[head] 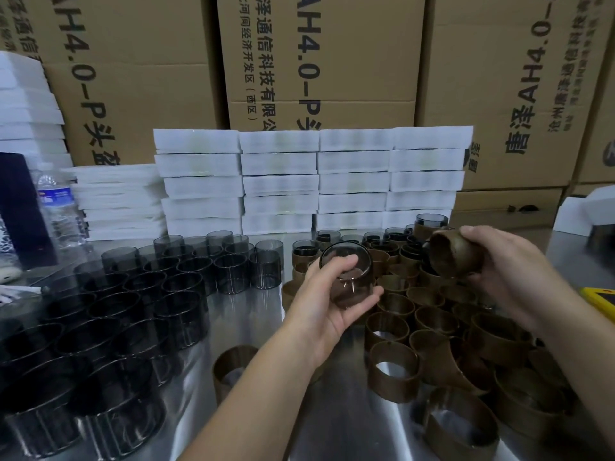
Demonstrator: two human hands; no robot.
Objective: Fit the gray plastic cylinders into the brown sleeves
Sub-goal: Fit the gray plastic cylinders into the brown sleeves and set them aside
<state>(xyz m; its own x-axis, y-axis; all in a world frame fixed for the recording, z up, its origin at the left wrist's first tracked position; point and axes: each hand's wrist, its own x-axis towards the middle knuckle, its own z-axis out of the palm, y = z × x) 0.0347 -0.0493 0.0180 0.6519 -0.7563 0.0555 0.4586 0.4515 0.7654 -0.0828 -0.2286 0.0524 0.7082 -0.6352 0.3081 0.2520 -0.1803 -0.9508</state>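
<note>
My left hand (324, 302) grips a smoky gray transparent cylinder (349, 271) above the table's middle, thumb over its rim, open end facing me. My right hand (509, 271) holds a brown sleeve (454, 254) tilted, a short way to the right of the cylinder; the two parts are apart. Several loose gray cylinders (133, 294) stand upright in rows on the left of the steel table. A heap of empty brown sleeves (449, 344) lies on the right. Behind that heap stand several sleeves with cylinders inside (382, 244).
White foam trays (312, 181) are stacked along the back, with cardboard boxes (319, 61) behind them. A water bottle (61, 207) stands at the left. A lone brown sleeve (233, 367) sits near my left forearm. A yellow object (599, 299) lies at the right edge.
</note>
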